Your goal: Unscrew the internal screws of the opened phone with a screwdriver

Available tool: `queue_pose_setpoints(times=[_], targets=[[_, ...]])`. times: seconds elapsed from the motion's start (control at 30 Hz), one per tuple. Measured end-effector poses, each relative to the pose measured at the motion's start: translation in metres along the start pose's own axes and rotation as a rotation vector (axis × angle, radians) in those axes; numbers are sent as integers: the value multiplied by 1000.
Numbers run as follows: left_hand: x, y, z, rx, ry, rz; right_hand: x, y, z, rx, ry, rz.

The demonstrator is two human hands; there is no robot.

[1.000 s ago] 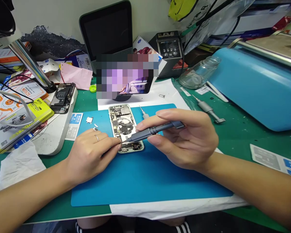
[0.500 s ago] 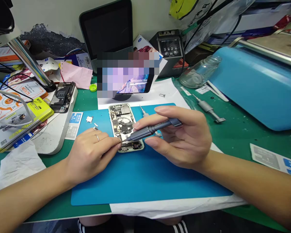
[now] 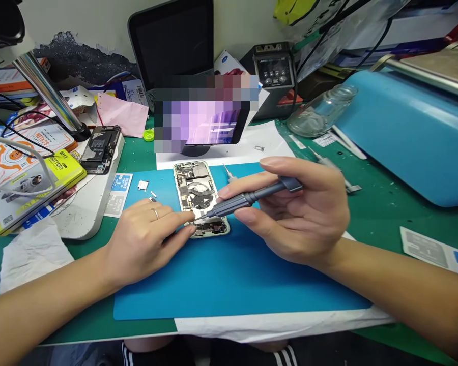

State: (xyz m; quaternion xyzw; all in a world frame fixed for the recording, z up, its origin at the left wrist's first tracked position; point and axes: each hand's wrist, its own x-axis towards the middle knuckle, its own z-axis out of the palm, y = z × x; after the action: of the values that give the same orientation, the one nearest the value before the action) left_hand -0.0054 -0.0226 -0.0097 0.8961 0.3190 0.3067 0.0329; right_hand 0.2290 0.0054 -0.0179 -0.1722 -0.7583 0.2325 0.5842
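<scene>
Screwdriver (image 3: 231,204), grasped in right hand (image 3: 309,211), farther right than before; left hand (image 3: 140,241) (grip unclear) at phone (image 3: 201,198), fingertips (image 3: 189,216) parted wider.

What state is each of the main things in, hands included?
Opened phone: lying flat, insides exposed
Dark screwdriver: tilted, tip at that phone
Right hand: gripping that screwdriver
Left hand: fingers at that phone's near end
Propped phone: screen lit
Large display: screen dark
Blue mat: spread flat
</scene>
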Motion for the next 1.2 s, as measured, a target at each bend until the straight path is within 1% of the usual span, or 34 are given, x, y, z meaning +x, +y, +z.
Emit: queue_pose_setpoints(times=[0.37,0.77,1.2], targets=[[-1,0,0,-3,9,11,0,0,-3,16,-47,-18],[-1,0,0,-16,-2,10,-2,1,-2,72,-52,29],[1,0,0,-17,-8,37,-4,0,-2,-29,-131,-35]])
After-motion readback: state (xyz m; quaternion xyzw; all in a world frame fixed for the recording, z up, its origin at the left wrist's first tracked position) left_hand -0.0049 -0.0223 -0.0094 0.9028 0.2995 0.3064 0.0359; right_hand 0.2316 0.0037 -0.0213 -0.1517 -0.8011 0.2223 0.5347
